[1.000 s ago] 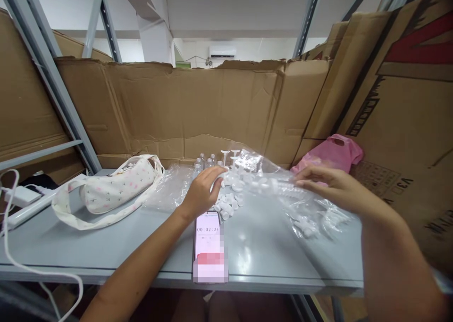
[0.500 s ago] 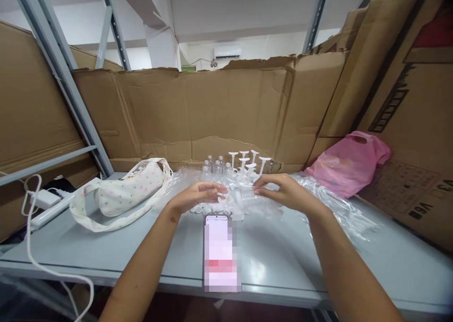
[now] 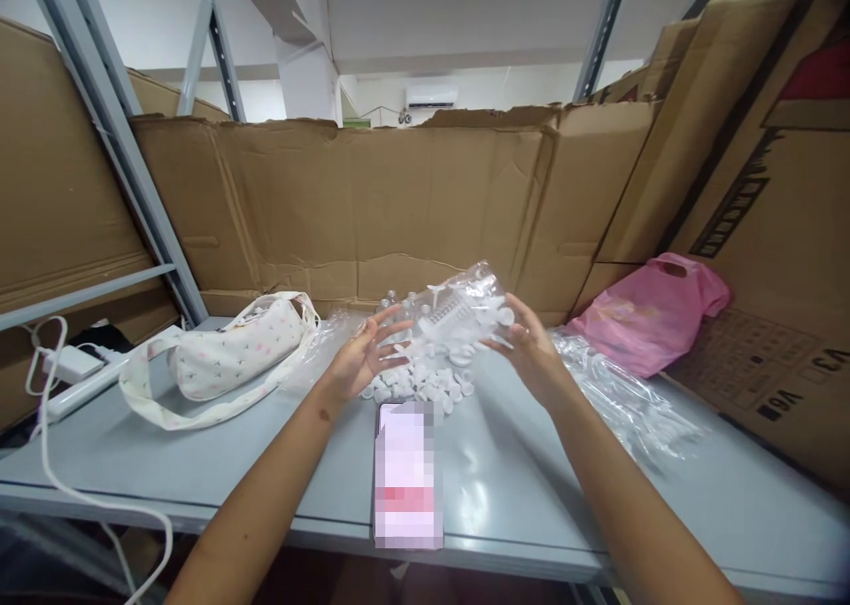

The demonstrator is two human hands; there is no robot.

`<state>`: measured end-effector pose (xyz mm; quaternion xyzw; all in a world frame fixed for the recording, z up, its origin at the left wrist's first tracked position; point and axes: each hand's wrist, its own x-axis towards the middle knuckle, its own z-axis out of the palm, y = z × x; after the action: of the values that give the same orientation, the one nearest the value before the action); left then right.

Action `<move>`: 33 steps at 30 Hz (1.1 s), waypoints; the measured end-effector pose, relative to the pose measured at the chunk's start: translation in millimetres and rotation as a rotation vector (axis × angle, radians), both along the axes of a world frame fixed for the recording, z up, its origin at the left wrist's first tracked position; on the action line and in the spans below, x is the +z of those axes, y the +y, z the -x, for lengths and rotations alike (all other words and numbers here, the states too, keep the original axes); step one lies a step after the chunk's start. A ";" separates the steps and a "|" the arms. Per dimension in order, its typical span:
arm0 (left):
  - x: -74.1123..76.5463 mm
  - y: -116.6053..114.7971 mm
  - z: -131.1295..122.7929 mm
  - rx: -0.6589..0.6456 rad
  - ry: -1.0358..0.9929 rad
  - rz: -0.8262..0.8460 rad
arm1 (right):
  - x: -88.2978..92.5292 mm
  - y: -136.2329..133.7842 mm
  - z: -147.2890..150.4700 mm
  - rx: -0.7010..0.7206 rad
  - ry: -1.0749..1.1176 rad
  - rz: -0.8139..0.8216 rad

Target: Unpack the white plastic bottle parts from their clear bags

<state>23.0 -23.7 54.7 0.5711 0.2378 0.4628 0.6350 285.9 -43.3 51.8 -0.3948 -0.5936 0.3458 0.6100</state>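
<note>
A clear plastic bag [image 3: 455,308] with white plastic parts inside is raised above the table between my hands. My left hand [image 3: 359,357] supports its left end with spread fingers. At the other end, my right hand [image 3: 528,348] grips the bag between thumb and fingers. Beneath it lies a pile of small white round caps [image 3: 431,383]. Small clear bottles [image 3: 386,304] stand behind, partly covered by the bag and my left fingers. A phone [image 3: 406,472] with a lit, blurred screen lies in front of the caps.
To the left are a white patterned shoulder bag [image 3: 239,348], clear plastic wrap [image 3: 325,348] and a white cable [image 3: 46,437]. On the right lie more clear plastic bags [image 3: 624,401] and a pink plastic bag [image 3: 654,313]. Cardboard [image 3: 385,197] walls the back of the grey table [image 3: 518,490].
The clear bag has risen off the pile and is tilted up toward the right, baring the caps. My hands have turned and spread along its sides.
</note>
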 end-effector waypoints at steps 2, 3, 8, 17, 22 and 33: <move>-4.6 3.0 -3.4 0.024 -0.017 0.039 | -4.1 -1.3 13.1 0.160 0.071 0.102; -6.4 4.0 -5.1 0.027 -0.007 0.056 | -5.7 -2.7 20.3 0.227 0.096 0.133; -8.9 2.8 -9.2 -0.030 0.072 0.086 | -10.7 -7.8 42.3 0.380 0.303 0.214; -20.8 17.2 -4.9 0.115 0.157 0.088 | -8.1 -3.0 30.5 0.352 0.565 0.233; -20.9 26.1 8.8 0.243 0.261 -0.035 | -4.6 0.0 19.9 0.290 0.610 0.216; -9.5 32.1 31.8 0.450 0.347 -0.139 | 4.1 1.7 -2.5 0.141 0.534 0.184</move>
<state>-8.8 8.5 45.2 0.6166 0.4311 0.5028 0.4255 288.4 -41.6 55.9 -0.3013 -0.4041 0.5313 0.6809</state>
